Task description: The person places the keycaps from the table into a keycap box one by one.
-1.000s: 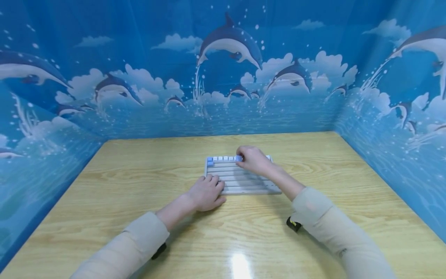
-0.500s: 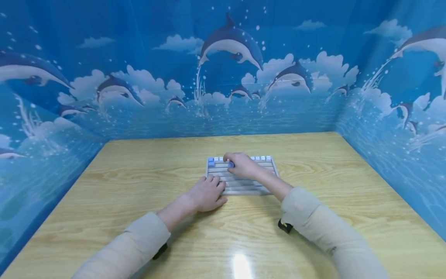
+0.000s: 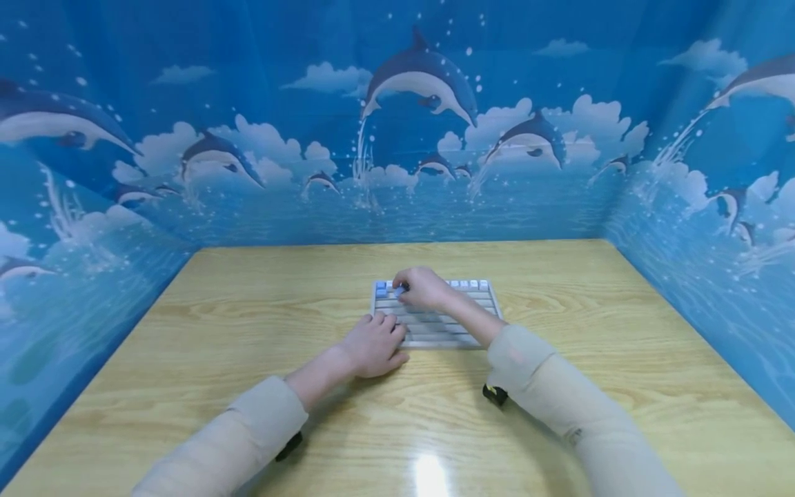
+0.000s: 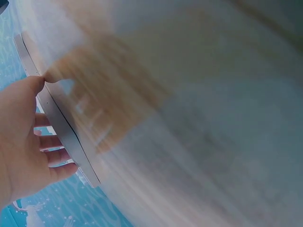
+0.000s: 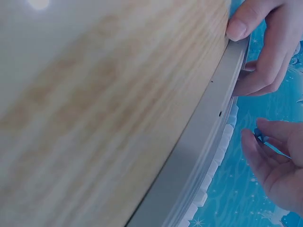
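A pale keyboard lies on the table, a row of white keycaps along its far edge and bare rows below. Two blue keycaps sit at its far left corner. My left hand holds the near left corner; in the left wrist view the left hand has its thumb against the front edge and its fingers over the top. My right hand pinches a small blue keycap above the far left part of the keyboard. In the right wrist view the right hand has this keycap between thumb and fingertips, mostly hidden.
The wood-grain table extends around the keyboard on every side. Blue dolphin-print curtains stand along its back and both sides. A dark device hangs under the right sleeve.
My right hand has moved left along the keyboard's far row with the blue keycap, uncovering white keycaps on the right. The left hand has stayed at the near left corner.
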The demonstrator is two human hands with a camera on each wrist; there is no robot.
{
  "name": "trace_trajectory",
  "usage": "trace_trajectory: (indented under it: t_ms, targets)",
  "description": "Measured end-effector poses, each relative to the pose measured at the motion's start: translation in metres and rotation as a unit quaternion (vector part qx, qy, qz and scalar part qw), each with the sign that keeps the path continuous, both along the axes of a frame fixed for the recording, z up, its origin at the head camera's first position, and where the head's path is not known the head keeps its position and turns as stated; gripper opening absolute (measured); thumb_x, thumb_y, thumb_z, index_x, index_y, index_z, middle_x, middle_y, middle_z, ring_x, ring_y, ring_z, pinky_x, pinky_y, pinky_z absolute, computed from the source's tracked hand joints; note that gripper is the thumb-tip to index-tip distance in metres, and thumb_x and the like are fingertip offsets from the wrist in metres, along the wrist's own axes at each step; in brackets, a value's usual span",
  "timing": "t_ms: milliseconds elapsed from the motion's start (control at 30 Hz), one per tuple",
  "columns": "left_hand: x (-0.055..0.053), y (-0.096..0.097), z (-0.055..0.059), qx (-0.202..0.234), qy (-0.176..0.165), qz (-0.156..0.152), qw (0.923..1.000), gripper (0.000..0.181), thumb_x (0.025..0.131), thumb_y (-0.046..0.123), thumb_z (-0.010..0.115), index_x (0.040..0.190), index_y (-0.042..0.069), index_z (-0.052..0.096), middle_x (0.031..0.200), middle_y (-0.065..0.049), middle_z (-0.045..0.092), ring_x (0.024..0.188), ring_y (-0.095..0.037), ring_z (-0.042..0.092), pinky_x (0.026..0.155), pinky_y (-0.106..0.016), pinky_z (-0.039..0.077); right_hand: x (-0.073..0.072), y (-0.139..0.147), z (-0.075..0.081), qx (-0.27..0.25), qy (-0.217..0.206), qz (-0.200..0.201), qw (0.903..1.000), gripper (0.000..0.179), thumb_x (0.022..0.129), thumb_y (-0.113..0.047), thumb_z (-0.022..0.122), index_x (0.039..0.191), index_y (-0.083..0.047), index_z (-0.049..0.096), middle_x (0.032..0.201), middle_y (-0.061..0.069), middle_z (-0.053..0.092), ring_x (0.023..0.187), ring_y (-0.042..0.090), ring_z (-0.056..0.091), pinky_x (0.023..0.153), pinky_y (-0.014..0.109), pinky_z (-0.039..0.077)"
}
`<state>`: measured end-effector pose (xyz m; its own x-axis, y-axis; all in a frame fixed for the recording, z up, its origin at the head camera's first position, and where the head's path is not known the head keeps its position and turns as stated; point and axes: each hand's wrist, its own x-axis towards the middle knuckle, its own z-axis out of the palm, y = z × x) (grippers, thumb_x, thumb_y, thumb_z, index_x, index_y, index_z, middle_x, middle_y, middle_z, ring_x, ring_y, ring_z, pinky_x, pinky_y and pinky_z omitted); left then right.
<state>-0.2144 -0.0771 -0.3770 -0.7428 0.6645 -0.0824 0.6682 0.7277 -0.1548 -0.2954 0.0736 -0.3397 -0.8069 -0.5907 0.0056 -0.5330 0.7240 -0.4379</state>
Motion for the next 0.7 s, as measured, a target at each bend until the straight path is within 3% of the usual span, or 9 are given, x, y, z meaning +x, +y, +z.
trace_trajectory:
  t_ms: [300,467,700]
  targets:
    - [0.0,0.001,0.0,0.003,0.007,-0.003,1.0,0.045,0.095,0.048,0.041,0.116,0.01,0.051,0.11,-0.009,0.047,0.104,-0.025,0.045,0.086,-0.041,0.04,-0.01,-0.012,0.003,0.059,0.012,-0.023,0.9979,0.013,0.087,-0.009,0.062,0.098,-0.002,0.065,0.087,0.006,0.063,0.074,0.017,0.055,0.068,0.03,0.047]
    - [0.0,0.001,0.0,-0.004,0.005,0.0,1.0,0.047,0.095,0.049,0.04,0.118,0.01,0.05,0.112,-0.009,0.047,0.104,-0.025,0.044,0.087,-0.041,0.04,-0.012,-0.018,0.001,0.106,0.038,-0.028,0.9932,0.012,0.086,-0.015,0.064,0.095,-0.006,0.066,0.092,0.005,0.061,0.08,0.018,0.055,0.069,0.032,0.047]
    - [0.001,0.002,0.001,-0.005,0.007,0.001,1.0,0.047,0.095,0.049,0.04,0.119,0.009,0.051,0.112,-0.009,0.048,0.104,-0.025,0.044,0.086,-0.041,0.04,-0.015,-0.022,-0.007,0.12,0.047,-0.04,0.9909,0.014,0.087,-0.012,0.063,0.096,-0.002,0.065,0.097,0.011,0.058,0.085,0.022,0.056,0.072,0.033,0.048]
